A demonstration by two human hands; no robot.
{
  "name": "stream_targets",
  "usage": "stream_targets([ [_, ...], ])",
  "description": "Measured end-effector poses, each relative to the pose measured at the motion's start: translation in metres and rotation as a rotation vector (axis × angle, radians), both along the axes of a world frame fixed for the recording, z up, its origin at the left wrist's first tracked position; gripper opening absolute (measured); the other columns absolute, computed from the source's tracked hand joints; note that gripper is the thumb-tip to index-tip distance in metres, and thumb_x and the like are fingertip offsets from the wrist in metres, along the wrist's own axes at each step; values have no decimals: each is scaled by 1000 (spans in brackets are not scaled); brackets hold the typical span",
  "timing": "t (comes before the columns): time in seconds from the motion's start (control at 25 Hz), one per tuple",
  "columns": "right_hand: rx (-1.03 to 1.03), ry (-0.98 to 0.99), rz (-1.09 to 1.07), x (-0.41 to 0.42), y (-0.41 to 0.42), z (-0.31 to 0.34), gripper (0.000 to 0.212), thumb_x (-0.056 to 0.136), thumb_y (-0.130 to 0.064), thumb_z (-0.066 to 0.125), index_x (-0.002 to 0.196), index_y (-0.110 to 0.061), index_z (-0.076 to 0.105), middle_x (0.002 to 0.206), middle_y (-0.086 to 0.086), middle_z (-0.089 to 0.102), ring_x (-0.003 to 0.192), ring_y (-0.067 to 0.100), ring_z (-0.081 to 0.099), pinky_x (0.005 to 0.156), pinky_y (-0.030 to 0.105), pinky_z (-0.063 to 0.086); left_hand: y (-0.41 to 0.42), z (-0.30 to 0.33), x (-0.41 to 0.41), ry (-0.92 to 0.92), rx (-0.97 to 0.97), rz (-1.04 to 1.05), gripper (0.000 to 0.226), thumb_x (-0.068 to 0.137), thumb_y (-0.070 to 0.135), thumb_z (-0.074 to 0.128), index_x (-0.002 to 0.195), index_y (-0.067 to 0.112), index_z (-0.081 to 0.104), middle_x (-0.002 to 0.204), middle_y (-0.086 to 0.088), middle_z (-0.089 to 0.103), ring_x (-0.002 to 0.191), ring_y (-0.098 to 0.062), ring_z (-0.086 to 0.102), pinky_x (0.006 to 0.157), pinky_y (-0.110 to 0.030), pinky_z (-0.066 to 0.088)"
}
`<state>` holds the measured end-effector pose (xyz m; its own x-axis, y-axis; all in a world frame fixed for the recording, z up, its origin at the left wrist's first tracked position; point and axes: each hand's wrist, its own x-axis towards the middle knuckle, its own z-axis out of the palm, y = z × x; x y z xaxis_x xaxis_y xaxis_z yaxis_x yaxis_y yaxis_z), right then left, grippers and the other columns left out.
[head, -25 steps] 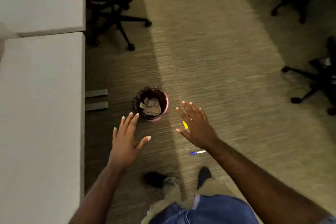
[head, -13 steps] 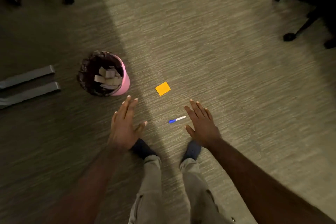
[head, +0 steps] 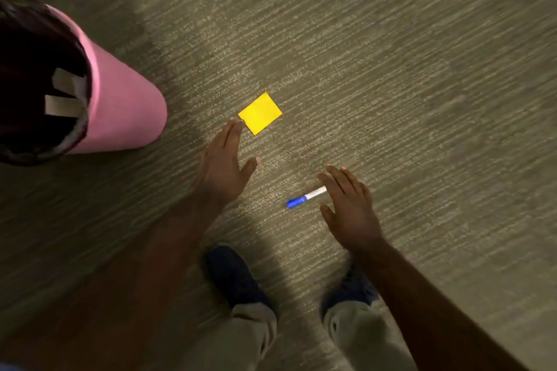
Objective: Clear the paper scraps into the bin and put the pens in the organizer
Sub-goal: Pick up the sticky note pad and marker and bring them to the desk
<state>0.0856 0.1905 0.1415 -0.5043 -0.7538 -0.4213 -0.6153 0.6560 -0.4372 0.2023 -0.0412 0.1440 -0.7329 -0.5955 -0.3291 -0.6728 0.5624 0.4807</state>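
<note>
The person's left hand (head: 224, 167) is spread flat, palm down, fingers together and thumb out to the side, holding nothing. Its fingertips (head: 236, 126) reach just up to the near corner of a yellow paper square (head: 260, 113) lying flat on the carpet (head: 391, 69); whether they actually touch it I cannot tell, the edge there is a bit blurred. The right hand (head: 349, 205) is likewise open and empty, palm down, fingers loosely spread. It sits over the white end of a pen (head: 306, 197), which lies on the carpet at a slight slant with its blue cap pointing away from the hand, toward the gap between the two hands. The white barrel runs under the forefinger, so part of it is hidden, and I cannot say if the hand rests on it or hangs above it.

Both forearms come in from the lower edge, bare. Below the hands are two dark shoes (head: 238, 277) planted apart on the carpet, with light trouser legs (head: 250, 337) above them; the right shoe is half covered by the right arm.

Off to the left, well apart from the pen and near the left hand, stands a pink bin (head: 126, 105) with a dark liner inside. A few pale paper scraps (head: 64, 96) lie in it. The carpet is a ribbed grey-green, brighter in a band running through the middle where the paper square and pen lie, darker around the bin.
</note>
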Motion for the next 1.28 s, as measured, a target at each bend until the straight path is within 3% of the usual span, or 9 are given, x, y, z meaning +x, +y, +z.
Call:
stream_targets([
  [0.16, 36, -18, 93, 7, 11, -107, 58, 80, -6, 62, 133, -23, 44, 144, 2, 46, 136, 28, 36, 106, 50, 32, -23, -103, -13, -42, 20, 4, 70, 87, 34, 60, 142, 3, 30, 149, -18, 36, 137, -32, 34, 112, -38, 27],
  [0.36, 61, 72, 202, 12, 19, -173, 57, 68, -8, 73, 119, -24, 53, 122, 0, 61, 120, 26, 52, 96, 46, 43, -50, -180, -42, -115, 45, 25, 76, 84, 44, 57, 142, 2, 29, 149, -20, 34, 136, -35, 35, 111, -44, 31],
  [0.48, 54, 122, 233, 9, 20, -191, 51, 67, -5, 72, 111, -24, 57, 112, -1, 62, 113, 26, 53, 93, 45, 44, -52, -197, -62, -135, -34, 22, 76, 83, 32, 64, 142, 1, 27, 150, -22, 30, 135, -38, 32, 110, -44, 30],
  [0.6, 38, 162, 252, 1, 17, -196, 43, 67, -3, 70, 104, -24, 61, 104, -2, 63, 103, 26, 56, 90, 46, 45, -51, -200, -78, -200, -179, 73, 79, 73, 30, 74, 136, 6, 34, 139, -20, 40, 124, -40, 39, 100, -49, 37],
  [0.72, 41, 184, 212, -13, 6, -194, 36, 72, -8, 70, 104, -21, 60, 100, -1, 65, 96, 24, 60, 86, 43, 48, -63, -199, -82, -264, -56, 227, 70, 69, 32, 79, 123, 5, 44, 127, -22, 52, 117, -41, 47, 92, -45, 41],
  [0.88, -35, 144, 92, -28, -14, -154, 30, 78, -11, 68, 106, -18, 58, 98, 0, 67, 95, 23, 60, 85, 38, 46, -60, -166, -63, -149, 4, 190, 36, 87, 25, 61, 110, -3, 55, 114, -30, 56, 108, -42, 51, 82, -42, 37],
  [1.08, -168, 99, -23, -30, -44, -33, 25, 86, -15, 50, 111, -17, 52, 102, 1, 66, 92, 24, 58, 85, 31, 36, -44, -72, -22, 134, 187, 197, 45, 83, 49, 42, 86, 5, 53, 77, -17, 55, 76, -33, 55, 62, -31, 24],
  [1.16, -224, 15, -127, -24, -57, 34, 28, 87, -10, 53, 112, -20, 49, 102, 3, 65, 89, 24, 56, 81, 35, 42, -39, -14, -9, 194, 339, 266, 40, 79, 56, 40, 86, 17, 47, 70, -5, 54, 65, -26, 53, 60, -38, 36],
  [1.28, -348, -62, -217, -13, -90, 158, 25, 91, -13, 51, 112, -25, 45, 104, 2, 63, 92, 18, 52, 85, 44, 48, -35, 89, 13, 289, 510, 395, 26, 78, 56, 48, 89, 32, 47, 74, 1, 55, 70, -21, 54, 70, -52, 51],
])
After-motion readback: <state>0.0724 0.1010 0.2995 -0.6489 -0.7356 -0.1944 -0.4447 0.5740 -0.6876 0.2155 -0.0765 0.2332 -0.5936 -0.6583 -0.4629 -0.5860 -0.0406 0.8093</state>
